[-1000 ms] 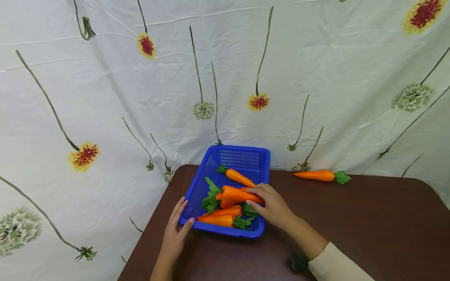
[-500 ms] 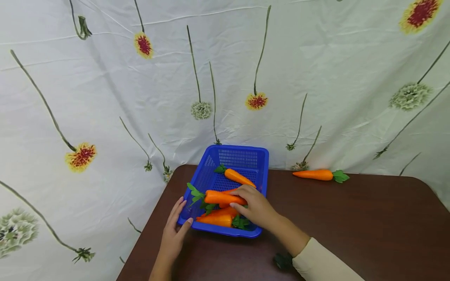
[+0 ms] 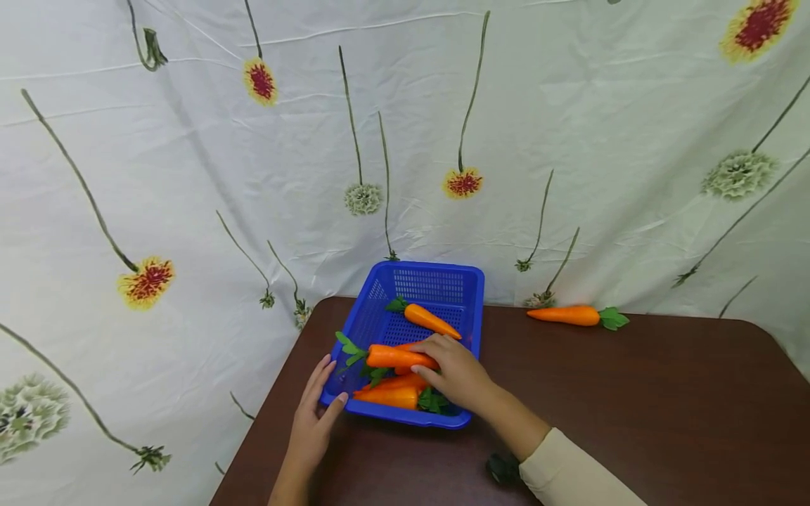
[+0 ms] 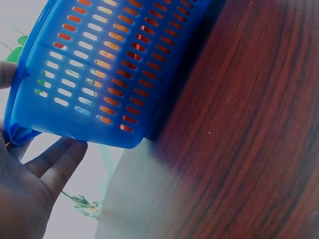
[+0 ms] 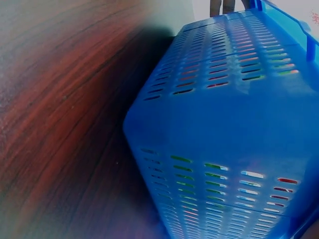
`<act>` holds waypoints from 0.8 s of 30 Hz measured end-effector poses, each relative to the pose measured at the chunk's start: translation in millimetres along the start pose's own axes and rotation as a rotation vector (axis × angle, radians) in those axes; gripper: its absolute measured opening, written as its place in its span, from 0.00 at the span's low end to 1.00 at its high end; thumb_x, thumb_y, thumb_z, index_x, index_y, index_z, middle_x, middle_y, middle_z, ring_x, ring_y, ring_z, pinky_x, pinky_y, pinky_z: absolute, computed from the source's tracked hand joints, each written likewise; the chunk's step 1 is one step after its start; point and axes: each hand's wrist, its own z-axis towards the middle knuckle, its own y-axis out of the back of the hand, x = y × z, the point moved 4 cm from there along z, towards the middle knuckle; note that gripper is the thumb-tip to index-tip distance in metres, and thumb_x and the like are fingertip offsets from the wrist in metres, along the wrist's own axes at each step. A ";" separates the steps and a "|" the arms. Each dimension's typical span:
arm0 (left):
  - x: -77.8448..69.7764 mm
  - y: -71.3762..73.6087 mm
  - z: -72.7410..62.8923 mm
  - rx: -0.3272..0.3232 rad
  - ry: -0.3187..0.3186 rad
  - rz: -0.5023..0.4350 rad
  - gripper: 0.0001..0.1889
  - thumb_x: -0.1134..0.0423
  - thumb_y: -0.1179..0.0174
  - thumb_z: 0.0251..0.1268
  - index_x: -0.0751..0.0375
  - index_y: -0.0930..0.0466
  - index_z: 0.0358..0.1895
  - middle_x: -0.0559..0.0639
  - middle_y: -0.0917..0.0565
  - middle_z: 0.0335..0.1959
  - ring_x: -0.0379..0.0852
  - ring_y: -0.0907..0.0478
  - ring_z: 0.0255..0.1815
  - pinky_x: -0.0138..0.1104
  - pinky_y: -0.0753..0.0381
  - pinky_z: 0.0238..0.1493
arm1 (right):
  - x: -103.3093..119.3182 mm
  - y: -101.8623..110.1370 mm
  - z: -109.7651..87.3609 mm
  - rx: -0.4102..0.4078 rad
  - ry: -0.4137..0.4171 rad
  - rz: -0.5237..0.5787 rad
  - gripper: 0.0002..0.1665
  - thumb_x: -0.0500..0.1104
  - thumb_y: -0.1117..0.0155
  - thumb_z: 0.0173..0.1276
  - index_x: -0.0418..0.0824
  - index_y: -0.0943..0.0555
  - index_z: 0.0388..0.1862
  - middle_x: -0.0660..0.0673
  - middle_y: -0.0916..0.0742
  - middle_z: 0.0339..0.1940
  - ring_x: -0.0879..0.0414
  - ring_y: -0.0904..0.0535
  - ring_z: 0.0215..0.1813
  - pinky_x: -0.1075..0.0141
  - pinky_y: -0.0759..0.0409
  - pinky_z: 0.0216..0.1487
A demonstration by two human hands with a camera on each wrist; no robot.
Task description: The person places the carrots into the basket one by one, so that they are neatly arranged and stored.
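Note:
A blue plastic basket [image 3: 414,419] with slotted sides stands at the table's left end, holding several orange carrots with green leaves. My left hand [image 3: 309,416] grips its near left corner, thumb at the front rim and fingers along the left side. In the left wrist view, the left hand [image 4: 27,186] is around the basket's corner [image 4: 89,124]. Inside the basket, my right hand [image 3: 457,372] holds the tapered end of a carrot [image 3: 395,356], leaves pointing left. It lies over other carrots. The right wrist view shows mainly the basket's outer corner [image 5: 204,119].
One carrot [image 3: 566,315] lies on the dark wooden table [image 3: 639,407] near its back edge, right of the basket. Behind the table hangs a white cloth [image 3: 405,140] printed with flowers. Another carrot [image 3: 430,320] lies toward the basket's far end.
My right hand has moved left with the carrot, carrying its leafy end toward the basket's left side, and has stayed nearly still since the middle frame. My left hand keeps its grip.

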 end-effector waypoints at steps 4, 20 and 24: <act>-0.3 -0.1 -0.2 0.000 -0.001 0.010 0.30 0.68 0.41 0.72 0.52 0.33 0.75 0.50 0.40 0.81 0.21 0.41 0.70 0.12 0.37 0.62 | -0.2 -0.8 -0.7 -0.001 0.000 -0.020 0.19 0.50 0.36 0.73 0.51 0.18 0.62 0.49 0.15 0.55 0.53 0.20 0.57 0.53 0.20 0.59; 1.7 -0.6 0.0 0.000 0.004 -0.001 0.29 0.67 0.40 0.72 0.53 0.33 0.75 0.51 0.41 0.81 0.19 0.42 0.71 0.12 0.38 0.63 | -3.5 -0.7 0.2 -0.014 -0.050 -0.005 0.35 0.58 0.32 0.69 0.47 0.25 0.70 0.44 0.20 0.67 0.46 0.24 0.69 0.46 0.26 0.69; 1.5 -0.2 0.0 -0.006 -0.002 0.008 0.29 0.67 0.40 0.72 0.53 0.33 0.75 0.51 0.41 0.81 0.18 0.43 0.71 0.12 0.39 0.63 | -3.9 -0.3 0.7 -0.005 -0.073 -0.001 0.39 0.61 0.31 0.67 0.46 0.27 0.71 0.44 0.22 0.70 0.46 0.27 0.71 0.46 0.27 0.70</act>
